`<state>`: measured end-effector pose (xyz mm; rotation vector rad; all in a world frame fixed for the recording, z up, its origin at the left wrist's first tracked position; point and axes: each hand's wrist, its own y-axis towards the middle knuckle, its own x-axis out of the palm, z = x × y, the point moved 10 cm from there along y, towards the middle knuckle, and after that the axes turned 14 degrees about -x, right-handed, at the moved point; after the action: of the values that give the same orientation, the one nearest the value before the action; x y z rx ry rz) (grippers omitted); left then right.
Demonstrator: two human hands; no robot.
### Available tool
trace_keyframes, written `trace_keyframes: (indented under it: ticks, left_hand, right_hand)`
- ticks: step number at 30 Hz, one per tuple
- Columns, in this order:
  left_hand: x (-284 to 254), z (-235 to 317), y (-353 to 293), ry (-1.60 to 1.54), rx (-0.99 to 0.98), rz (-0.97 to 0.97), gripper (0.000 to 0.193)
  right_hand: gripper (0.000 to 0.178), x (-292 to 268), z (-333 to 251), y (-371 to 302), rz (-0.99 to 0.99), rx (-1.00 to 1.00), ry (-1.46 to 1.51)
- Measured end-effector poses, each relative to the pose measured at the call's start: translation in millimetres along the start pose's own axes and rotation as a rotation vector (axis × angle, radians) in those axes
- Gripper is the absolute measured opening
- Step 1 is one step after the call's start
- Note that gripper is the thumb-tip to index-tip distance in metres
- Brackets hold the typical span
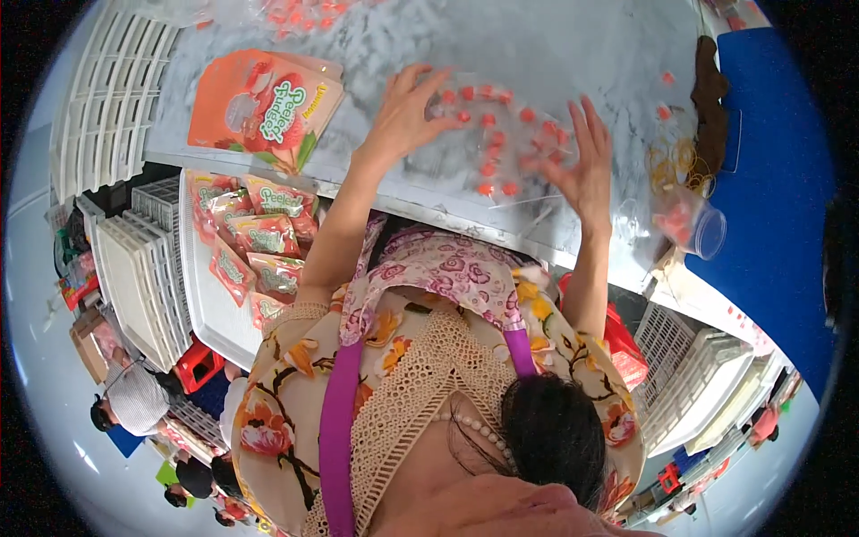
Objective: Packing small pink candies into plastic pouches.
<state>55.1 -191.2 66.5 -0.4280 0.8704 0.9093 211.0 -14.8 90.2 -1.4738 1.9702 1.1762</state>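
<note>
Clear-wrapped red pieces (489,167) lie strewn across upper centre. At their left, the left hand (401,122) has its grip apart; at their right, the right hand (583,179) is likewise spread, contact unclear. A hasty sweep could knock single pieces out of reach.

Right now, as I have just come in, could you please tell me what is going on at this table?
A person's left hand and right hand are open at either side of red pieces in clear wrapping on the grey table; whether they touch is hard to tell. Orange pouches lie at the left, and a white tray nearby holds more.
</note>
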Motion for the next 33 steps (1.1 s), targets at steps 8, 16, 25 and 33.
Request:
trace_keyframes:
  ticks: [8, 16, 25, 33]
  left_hand:
    - [71.3, 46.9, -7.4, -0.062, 0.296, 0.106, 0.046]
    - [80.8, 51.8, 0.1, -0.516, 0.110, -0.072, 0.031]
    - [74.7, -2.5, 18.6, -1.081, -0.298, 0.010, 0.034]
    - [-53.4, -16.3, -31.9, -0.373, -0.038, 0.435, 0.032]
  right_hand:
    - [0.129, 51.9, -6.0, -20.7, -0.029, 0.002, -0.236]
    - [0.112, 63.6, -12.8, 20.3, 0.083, -0.180, 0.021]
    - [0.063, 86.5, -39.2, 33.9, 0.034, -0.330, 0.211]
    - [0.033, 81.8, -37.4, 34.2, 0.088, -0.289, 0.028]
